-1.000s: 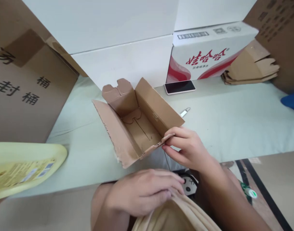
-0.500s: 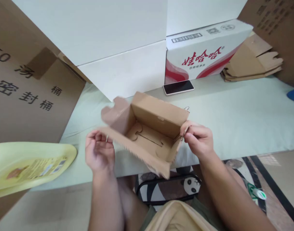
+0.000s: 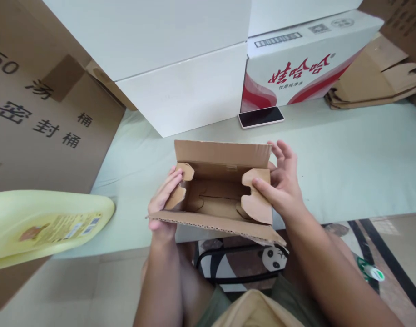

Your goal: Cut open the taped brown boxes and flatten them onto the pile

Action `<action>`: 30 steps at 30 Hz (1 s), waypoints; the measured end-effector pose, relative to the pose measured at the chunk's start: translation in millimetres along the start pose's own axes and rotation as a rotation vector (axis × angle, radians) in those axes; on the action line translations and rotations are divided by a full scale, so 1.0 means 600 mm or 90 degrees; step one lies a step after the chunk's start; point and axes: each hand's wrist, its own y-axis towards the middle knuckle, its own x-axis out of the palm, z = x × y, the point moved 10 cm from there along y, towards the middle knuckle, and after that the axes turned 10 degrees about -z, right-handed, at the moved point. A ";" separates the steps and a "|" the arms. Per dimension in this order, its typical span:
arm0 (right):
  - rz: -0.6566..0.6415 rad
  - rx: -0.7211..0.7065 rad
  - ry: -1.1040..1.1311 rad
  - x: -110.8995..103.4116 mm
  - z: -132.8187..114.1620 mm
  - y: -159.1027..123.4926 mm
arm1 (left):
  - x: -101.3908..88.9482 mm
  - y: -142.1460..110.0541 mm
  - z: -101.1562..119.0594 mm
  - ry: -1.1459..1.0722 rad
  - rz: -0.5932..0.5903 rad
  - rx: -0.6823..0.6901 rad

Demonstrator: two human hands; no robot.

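Note:
A small brown cardboard box (image 3: 216, 206) is held over the front edge of the cloth-covered table, its open top facing me. My left hand (image 3: 164, 197) grips its left end, fingers lying on the notched left side flap, which is folded inward. At the right end, my right hand (image 3: 281, 181) presses its thumb on the notched right side flap (image 3: 257, 195), also folded in; its other fingers are behind that end, partly raised. The two long flaps stand outward, one away from me and one toward me. The inside holds nothing that I can see.
A phone (image 3: 260, 117) lies on the table before a white and red carton (image 3: 296, 75). Flattened cardboard pieces (image 3: 371, 86) are at the back right. White boxes (image 3: 184, 95) stand behind, a large brown carton (image 3: 54, 150) and a yellow jug-like container (image 3: 51, 227) at left.
My left hand has come to the box's left end and taken hold of it. Both side flaps now fold inward, and the box has turned more level.

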 end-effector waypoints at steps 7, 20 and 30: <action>-0.070 0.031 0.039 0.015 -0.009 0.002 | 0.002 -0.006 -0.014 0.022 0.018 -0.015; -0.076 -0.030 0.075 0.022 -0.003 -0.002 | 0.002 0.000 -0.017 0.084 -0.012 -0.071; -0.022 0.173 0.103 0.025 0.078 -0.007 | -0.070 0.004 -0.056 -0.076 0.197 -0.140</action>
